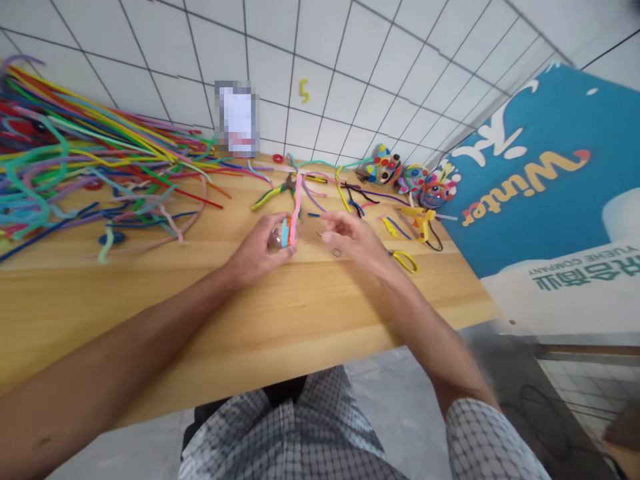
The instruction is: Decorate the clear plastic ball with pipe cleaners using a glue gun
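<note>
My left hand (259,251) is closed round a clear round object (278,235) wrapped with blue, orange and pink strips. A long pink pipe cleaner (299,193) stands up from it, away from me. To its right, my right hand (349,239) hovers over the wooden table (300,313) with curled fingers, apart from the round object. What its fingertips hold, if anything, is too small to tell. Pliers with yellow-green handles (270,196) lie just behind my left hand. Near my right wrist are yellow-handled scissors (404,261).
Many coloured pipe cleaners (100,153) cover the table's left side. A yellow glue gun (423,223) and decorated balls (387,167) are at the right rear. A blurred screen (237,121) stands against the tiled wall (330,67).
</note>
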Tool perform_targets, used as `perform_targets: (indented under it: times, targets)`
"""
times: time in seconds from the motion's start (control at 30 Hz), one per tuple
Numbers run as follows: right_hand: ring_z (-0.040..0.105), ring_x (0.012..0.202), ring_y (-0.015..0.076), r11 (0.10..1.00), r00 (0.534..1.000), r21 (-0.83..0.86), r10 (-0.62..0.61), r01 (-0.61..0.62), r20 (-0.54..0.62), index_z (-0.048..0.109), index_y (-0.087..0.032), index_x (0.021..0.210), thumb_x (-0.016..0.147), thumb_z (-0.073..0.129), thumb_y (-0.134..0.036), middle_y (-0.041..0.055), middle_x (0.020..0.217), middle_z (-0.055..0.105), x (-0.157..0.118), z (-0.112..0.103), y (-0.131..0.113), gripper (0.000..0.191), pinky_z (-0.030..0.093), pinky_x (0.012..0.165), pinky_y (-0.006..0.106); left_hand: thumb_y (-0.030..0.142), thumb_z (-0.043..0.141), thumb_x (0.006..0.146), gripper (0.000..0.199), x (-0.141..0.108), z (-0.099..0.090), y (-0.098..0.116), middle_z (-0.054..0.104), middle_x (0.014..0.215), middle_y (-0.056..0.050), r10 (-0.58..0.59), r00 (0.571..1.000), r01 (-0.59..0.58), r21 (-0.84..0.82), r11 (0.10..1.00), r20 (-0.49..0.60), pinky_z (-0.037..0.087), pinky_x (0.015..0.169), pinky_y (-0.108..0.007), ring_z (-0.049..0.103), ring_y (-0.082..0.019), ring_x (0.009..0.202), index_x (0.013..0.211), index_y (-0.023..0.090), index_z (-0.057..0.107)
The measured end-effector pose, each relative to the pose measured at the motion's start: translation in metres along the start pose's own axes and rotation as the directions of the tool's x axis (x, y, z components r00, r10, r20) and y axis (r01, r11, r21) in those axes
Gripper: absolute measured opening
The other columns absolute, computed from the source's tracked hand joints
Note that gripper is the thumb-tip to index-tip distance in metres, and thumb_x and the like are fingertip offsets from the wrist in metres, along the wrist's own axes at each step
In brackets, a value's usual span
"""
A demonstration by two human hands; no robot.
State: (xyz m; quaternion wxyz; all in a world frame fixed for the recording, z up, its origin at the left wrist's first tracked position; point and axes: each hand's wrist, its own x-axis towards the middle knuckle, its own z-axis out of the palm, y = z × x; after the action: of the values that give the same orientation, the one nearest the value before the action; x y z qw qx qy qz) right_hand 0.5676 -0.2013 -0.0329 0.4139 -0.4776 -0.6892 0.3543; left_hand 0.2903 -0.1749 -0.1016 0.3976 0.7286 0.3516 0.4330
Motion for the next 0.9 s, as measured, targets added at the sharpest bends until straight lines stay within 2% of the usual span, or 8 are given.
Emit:
perform_targets:
  times: [0.07,0.17,0.27,0.5,0.67,0.9]
  targets:
    - [0.064,0.083,0.0167,0.995,0.997,0.093,-0.03,0.023,0.075,0.082,-0.028,0.118,0.083,0.097,-0.077,-0.0014,0.097,0.071,0.013,0.034,-0.013,0.063,0.056,0.077,0.033,0.045,0.087,0.091,0.072,0.0,0.001,-0.002,0.074,0.145,-0.015,0.018,1.0,-0.017,0.026,1.0,-0.011,0.063,0.112,-0.05,0.075,-0.032,0.124,0.155,0.022,0.065]
    - [0.062,0.078,0.0165,0.988,0.996,0.151,-0.035,0.022,0.084,0.077,-0.027,0.101,0.076,0.099,-0.082,-0.0034,0.086,0.067,0.023,0.058,-0.018,0.064,0.055,0.074,0.033,0.046,0.088,0.089,0.067,0.002,0.001,0.0,0.076,0.143,-0.013,0.039,0.999,-0.039,0.025,0.999,0.014,0.064,0.11,-0.049,0.076,-0.033,0.124,0.15,0.024,0.07]
    - [0.065,0.076,0.018,0.981,0.999,0.192,0.0,-0.007,0.038,0.074,-0.027,0.09,0.074,0.099,-0.083,-0.0027,0.081,0.071,0.025,0.061,-0.014,0.064,0.059,0.075,0.035,0.045,0.084,0.091,0.064,0.002,0.002,0.001,0.075,0.146,-0.015,0.057,0.998,-0.058,0.014,0.998,0.036,0.063,0.115,-0.052,0.076,-0.034,0.129,0.149,0.022,0.069]
    - [0.072,0.08,0.0212,0.98,0.998,0.199,0.035,-0.023,-0.055,0.076,-0.027,0.09,0.071,0.1,-0.083,-0.0004,0.084,0.077,0.018,0.059,-0.006,0.063,0.064,0.082,0.04,0.041,0.08,0.089,0.07,-0.001,0.004,-0.003,0.072,0.148,-0.018,0.089,0.995,-0.09,0.043,0.995,0.043,0.06,0.122,-0.053,0.074,-0.036,0.137,0.153,0.017,0.065]
    - [0.071,0.082,0.0215,0.975,0.999,0.221,0.032,-0.023,-0.035,0.081,-0.029,0.098,0.075,0.102,-0.078,-0.0002,0.089,0.079,0.013,0.06,0.002,0.058,0.064,0.084,0.041,0.042,0.08,0.092,0.072,-0.005,0.002,-0.003,0.07,0.152,-0.019,0.081,0.995,-0.083,0.033,0.996,0.059,0.058,0.125,-0.054,0.072,-0.037,0.141,0.157,0.018,0.064]
    - [0.068,0.085,0.0217,0.973,0.998,0.221,0.062,-0.06,0.0,0.079,-0.028,0.101,0.083,0.097,-0.073,0.0005,0.094,0.078,0.009,0.066,0.007,0.052,0.059,0.085,0.04,0.03,0.082,0.088,0.071,-0.009,0.001,-0.001,0.071,0.153,-0.015,0.081,0.994,-0.082,0.016,0.996,0.075,0.058,0.124,-0.053,0.07,-0.034,0.141,0.157,0.025,0.064]
